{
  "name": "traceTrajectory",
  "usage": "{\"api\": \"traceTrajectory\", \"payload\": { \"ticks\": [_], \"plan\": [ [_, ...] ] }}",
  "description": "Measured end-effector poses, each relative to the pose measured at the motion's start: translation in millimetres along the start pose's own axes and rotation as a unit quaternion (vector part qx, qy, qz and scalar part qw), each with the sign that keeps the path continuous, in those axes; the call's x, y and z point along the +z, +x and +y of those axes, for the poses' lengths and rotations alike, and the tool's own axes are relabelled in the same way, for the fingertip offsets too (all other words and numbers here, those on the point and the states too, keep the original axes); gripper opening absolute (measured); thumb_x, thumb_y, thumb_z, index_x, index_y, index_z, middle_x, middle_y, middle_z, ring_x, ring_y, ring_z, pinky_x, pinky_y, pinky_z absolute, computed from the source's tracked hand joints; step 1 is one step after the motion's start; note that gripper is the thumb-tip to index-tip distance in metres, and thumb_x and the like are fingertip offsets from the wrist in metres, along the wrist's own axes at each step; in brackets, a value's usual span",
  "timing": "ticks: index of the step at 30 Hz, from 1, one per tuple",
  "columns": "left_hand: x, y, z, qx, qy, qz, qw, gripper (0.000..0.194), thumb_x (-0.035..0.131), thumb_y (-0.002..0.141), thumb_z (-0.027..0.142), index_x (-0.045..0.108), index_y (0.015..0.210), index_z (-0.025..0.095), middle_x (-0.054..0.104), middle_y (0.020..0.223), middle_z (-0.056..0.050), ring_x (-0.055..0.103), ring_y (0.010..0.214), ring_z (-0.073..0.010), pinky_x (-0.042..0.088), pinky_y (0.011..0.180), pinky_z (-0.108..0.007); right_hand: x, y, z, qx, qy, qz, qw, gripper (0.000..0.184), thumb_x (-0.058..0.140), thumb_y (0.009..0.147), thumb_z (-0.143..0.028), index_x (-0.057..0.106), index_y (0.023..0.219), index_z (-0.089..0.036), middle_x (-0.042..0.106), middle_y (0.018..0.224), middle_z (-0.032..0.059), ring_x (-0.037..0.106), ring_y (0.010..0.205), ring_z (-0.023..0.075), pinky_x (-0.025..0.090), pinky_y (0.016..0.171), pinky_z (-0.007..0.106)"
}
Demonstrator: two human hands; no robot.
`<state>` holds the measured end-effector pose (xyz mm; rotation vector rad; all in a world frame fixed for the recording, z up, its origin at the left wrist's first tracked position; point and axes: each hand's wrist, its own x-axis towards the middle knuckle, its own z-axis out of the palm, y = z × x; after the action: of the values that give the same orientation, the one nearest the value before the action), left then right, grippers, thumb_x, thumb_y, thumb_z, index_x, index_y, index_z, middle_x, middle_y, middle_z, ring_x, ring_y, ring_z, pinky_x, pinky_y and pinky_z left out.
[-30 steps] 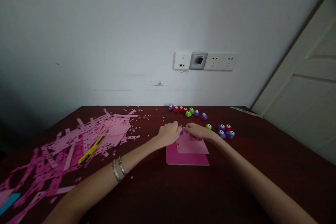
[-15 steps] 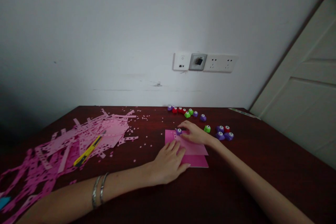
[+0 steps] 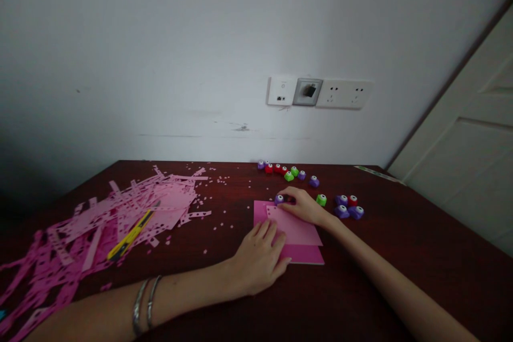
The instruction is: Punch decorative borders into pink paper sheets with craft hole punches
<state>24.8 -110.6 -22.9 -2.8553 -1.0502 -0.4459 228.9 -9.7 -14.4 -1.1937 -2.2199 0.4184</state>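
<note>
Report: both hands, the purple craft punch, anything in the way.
Left hand resting on pink sheets. Right hand at purple craft punch, on the sheets' far edge. Green craft punch just beyond right wrist, seemingly not blocking.

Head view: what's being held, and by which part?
The right hand seems to grip the purple punch by its right side; the left hand lies on the light pink sheet, gripping nothing.

Left hand (image 3: 258,259) went, seemingly from punch (image 3: 279,199), to paper (image 3: 301,228).

Cannot see the pink paper (image 3: 300,230) directly under the left hand (image 3: 259,259), nor the door (image 3: 473,139) past the right edge.
</note>
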Motion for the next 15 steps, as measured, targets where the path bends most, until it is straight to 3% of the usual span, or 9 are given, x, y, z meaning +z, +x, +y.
{"api": "traceTrajectory", "payload": {
  "ticks": [8, 15],
  "plan": [
    [-4.6, -1, 0, -0.002, 0.017, 0.012, 1.000, 0.041, 0.032, 0.090, 0.040, 0.050, 0.116, 0.014, 0.050, 0.125, -0.014, 0.041, 0.120, -0.0270, 0.028, 0.104, -0.043, -6, -7, 23, 0.065, 0.004, 0.067, 0.996, 0.022, 0.060, 0.074, -0.030, 0.063, 0.091, -0.016, 0.064, 0.088, 0.0052, 0.058, 0.076, 0.0165, 0.047, 0.072, 0.029],
    [-2.9, -2, 1, 0.000, 0.041, 0.014, 0.999, 0.044, 0.033, 0.089, 0.040, 0.050, 0.115, 0.010, 0.053, 0.117, -0.017, 0.045, 0.116, -0.0300, 0.030, 0.102, -0.044, -23, -11, 36, 0.127, -0.015, 0.036, 0.991, 0.023, 0.061, 0.072, -0.032, 0.062, 0.087, -0.015, 0.064, 0.086, 0.0054, 0.059, 0.076, 0.0176, 0.046, 0.072, 0.030]
  ]
}}
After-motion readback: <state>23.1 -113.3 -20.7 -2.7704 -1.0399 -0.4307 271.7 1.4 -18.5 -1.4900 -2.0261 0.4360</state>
